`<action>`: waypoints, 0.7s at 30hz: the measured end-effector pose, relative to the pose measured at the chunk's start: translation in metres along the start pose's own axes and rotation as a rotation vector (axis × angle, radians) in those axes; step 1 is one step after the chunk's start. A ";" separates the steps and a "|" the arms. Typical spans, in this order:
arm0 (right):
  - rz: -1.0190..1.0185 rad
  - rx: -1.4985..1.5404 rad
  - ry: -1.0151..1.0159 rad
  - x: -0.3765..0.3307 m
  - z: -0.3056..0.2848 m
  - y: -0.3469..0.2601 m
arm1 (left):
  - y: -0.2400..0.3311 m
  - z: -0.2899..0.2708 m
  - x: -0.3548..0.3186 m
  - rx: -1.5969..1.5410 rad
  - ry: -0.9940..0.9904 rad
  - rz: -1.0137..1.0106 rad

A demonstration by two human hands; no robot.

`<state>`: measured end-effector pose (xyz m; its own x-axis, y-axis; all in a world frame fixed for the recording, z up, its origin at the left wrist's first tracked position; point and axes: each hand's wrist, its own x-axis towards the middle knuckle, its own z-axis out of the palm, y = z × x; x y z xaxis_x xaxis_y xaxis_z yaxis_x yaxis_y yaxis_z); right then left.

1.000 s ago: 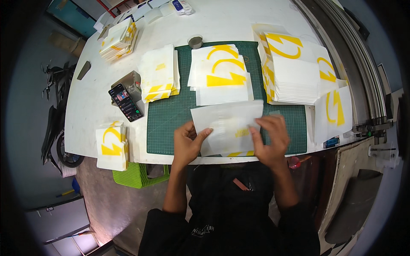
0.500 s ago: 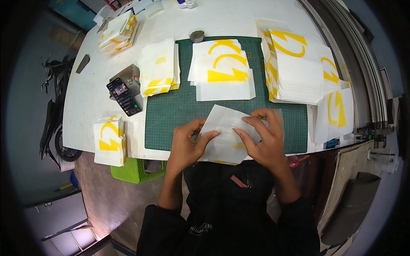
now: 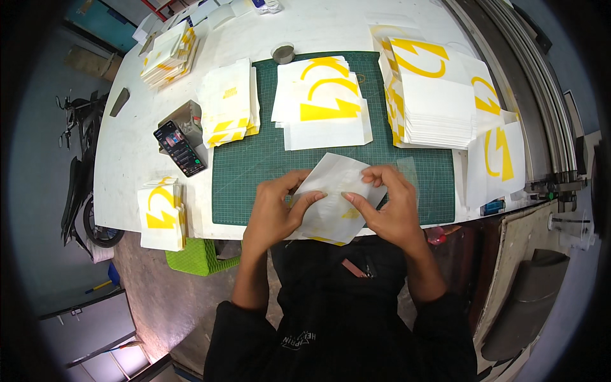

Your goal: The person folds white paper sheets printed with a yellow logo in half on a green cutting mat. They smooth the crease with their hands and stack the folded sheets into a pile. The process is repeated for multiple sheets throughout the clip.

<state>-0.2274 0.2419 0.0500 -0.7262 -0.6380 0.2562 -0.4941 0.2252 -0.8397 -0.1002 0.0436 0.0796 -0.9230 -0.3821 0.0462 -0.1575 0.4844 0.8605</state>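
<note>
A white paper bag [image 3: 334, 181] with yellow print along its lower edge is held tilted over the near edge of the green cutting mat [image 3: 245, 191]. My left hand [image 3: 280, 207] grips its left side, thumb on the front and fingers behind. My right hand [image 3: 393, 205] holds the right side, its thumb pressed on the paper close to the left thumb. A narrow clear strip [image 3: 408, 173] lies on the mat beside my right hand. Beyond the held bag, a pile of printed sheets [image 3: 321, 89] rests on the mat.
Stacks of white and yellow bags stand at the left [image 3: 230, 99], far left [image 3: 168, 57], near left [image 3: 161, 216] and right [image 3: 439, 95]. A phone [image 3: 180, 149] leans on a grey box [image 3: 188, 118]. A small round tin [image 3: 282, 53] sits at the mat's far edge. Metal rails [image 3: 515, 76] run along the right.
The paper bag has turned slightly in my hands, and my right thumb has slid a little to the left. The whole view has shifted slightly.
</note>
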 end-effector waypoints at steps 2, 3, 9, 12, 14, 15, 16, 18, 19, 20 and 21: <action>-0.056 -0.069 0.070 0.002 0.001 0.004 | 0.005 -0.001 0.001 0.005 -0.001 0.016; -0.052 -0.064 0.048 0.003 0.001 0.004 | 0.007 -0.002 0.002 0.006 -0.020 0.016; 0.005 0.005 -0.058 0.002 -0.004 0.006 | 0.006 -0.006 0.003 -0.012 -0.086 0.034; 0.030 0.083 -0.076 -0.002 -0.001 0.014 | 0.006 -0.007 0.003 -0.011 -0.082 0.035; 0.070 0.135 -0.096 -0.005 0.002 0.013 | 0.007 -0.008 0.005 0.002 -0.088 0.039; 0.064 0.100 -0.045 -0.005 0.004 0.012 | 0.008 -0.009 0.006 0.006 -0.095 0.046; 0.058 0.065 0.006 -0.005 0.005 0.012 | 0.009 -0.009 0.007 0.010 -0.102 0.054; 0.042 0.029 0.047 -0.004 0.005 0.012 | 0.010 -0.010 0.007 0.017 -0.116 0.063; 0.034 0.026 0.038 -0.004 0.003 0.012 | 0.010 -0.011 0.007 0.018 -0.123 0.066; 0.025 0.021 0.028 -0.004 0.002 0.013 | 0.010 -0.012 0.007 0.018 -0.131 0.069; 0.041 0.035 0.008 -0.004 0.001 0.013 | 0.009 -0.012 0.006 0.020 -0.131 0.085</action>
<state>-0.2304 0.2466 0.0370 -0.7493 -0.6228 0.2251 -0.4469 0.2248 -0.8659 -0.1035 0.0365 0.0939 -0.9711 -0.2334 0.0504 -0.0827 0.5265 0.8461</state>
